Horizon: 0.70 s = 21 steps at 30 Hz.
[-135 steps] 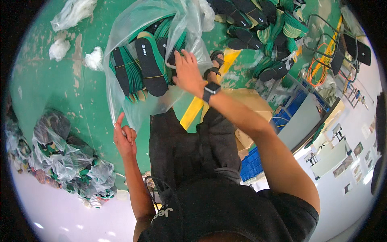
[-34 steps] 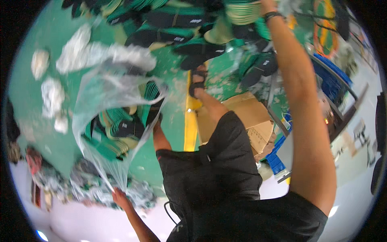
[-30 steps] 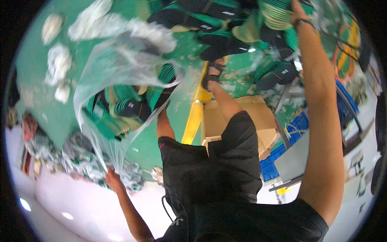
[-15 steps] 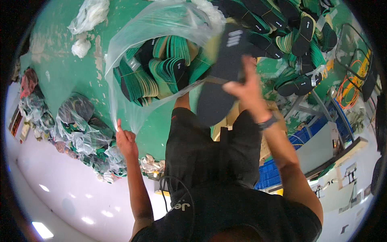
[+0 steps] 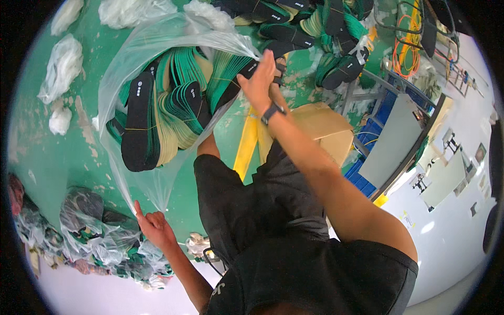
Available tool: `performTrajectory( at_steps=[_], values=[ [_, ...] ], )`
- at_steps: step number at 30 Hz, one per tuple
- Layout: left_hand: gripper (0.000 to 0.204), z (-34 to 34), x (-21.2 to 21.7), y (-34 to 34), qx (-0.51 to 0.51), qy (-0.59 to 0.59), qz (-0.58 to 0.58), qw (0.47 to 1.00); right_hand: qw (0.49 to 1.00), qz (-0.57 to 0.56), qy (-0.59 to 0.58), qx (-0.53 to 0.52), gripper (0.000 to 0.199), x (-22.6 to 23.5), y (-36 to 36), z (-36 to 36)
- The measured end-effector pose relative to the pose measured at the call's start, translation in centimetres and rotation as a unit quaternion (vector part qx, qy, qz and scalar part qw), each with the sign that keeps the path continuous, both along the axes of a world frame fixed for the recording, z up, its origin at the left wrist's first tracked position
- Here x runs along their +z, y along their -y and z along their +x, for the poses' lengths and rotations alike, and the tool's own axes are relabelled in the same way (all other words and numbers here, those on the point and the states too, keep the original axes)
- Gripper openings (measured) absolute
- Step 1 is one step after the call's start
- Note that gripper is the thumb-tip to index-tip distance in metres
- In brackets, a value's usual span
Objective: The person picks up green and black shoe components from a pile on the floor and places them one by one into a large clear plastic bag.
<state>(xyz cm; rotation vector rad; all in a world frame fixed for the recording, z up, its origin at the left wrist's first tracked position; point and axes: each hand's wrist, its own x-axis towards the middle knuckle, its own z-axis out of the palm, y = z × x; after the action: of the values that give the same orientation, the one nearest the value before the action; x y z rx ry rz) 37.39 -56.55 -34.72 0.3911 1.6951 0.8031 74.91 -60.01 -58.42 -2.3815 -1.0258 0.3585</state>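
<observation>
A large clear plastic bag [image 5: 118,176] stands open in front of me, its mouth stretched wide. Inside lie several banded bundles of black, green and cream insoles [image 5: 139,123]. My left hand [image 5: 156,230] is closed on the near edge of the bag, index finger extended along the taut film. Up at the bag's right rim is my right hand [image 5: 257,84], where the film draws to a point at its fingers; thumb and fingers look pinched on the plastic, partly hidden. No insoles are in either hand.
More insole bundles [image 5: 283,34] are piled on the green floor at the far right. A cardboard box [image 5: 323,126] sits right of my legs, near a metal-framed rack [image 5: 391,139]. Filled plastic bags [image 5: 100,231] lie left; crumpled white plastic [image 5: 62,68] lies far left.
My right hand has let go of a bundle of black insoles and moved to the bag's rim. Another black-topped bundle now lies in the bag's near left. The view has shifted right.
</observation>
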Motion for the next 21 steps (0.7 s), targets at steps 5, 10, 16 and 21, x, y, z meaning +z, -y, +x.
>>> performTrajectory(
  at_steps=[5,10,16,21],
  values=[
    [0.044,1.2,-0.5,-0.1,-0.011,-0.011,-0.007,1.0,0.974,-0.005,-0.045,0.221,0.021,-2.0,0.8,4.9],
    [0.041,-0.3,-0.2,-0.3,-0.059,-0.052,0.003,0.997,0.952,0.0,-0.251,0.175,0.03,10.4,0.4,1.1],
    [0.032,-3.3,-0.2,-5.6,-0.172,-0.155,0.001,0.973,0.867,-0.007,-0.463,0.184,0.041,25.0,-7.2,-4.3],
    [0.031,-7.5,-1.2,-4.3,-0.201,-0.258,-0.035,0.944,0.868,0.024,-0.476,0.137,0.045,21.1,-5.1,4.8]
  ],
)
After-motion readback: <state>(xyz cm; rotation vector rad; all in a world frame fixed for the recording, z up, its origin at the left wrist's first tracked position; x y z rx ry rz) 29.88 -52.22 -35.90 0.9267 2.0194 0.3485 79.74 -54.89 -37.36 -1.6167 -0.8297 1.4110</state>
